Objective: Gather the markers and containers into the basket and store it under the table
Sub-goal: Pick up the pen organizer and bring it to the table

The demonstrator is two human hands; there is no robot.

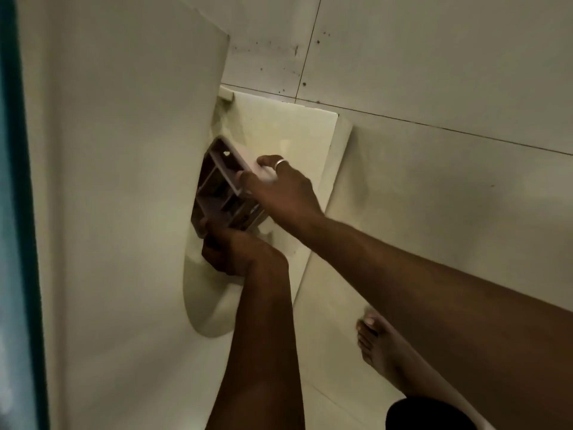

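Observation:
A pale pink basket (pixel 231 164) with inner compartments sits low, half hidden beneath the edge of the white table top (pixel 124 181). My left hand (pixel 226 252) grips its near corner from below. My right hand (pixel 279 187), a ring on one finger, holds its right rim. The basket's inside is dark; I cannot make out markers or containers in it. Its left part is hidden by the table top.
A cream lower shelf (pixel 288 135) lies under the basket, above the tiled floor (pixel 434 72). My bare foot (pixel 378 339) stands on the floor at the lower right. A teal strip (pixel 15 212) runs down the left edge.

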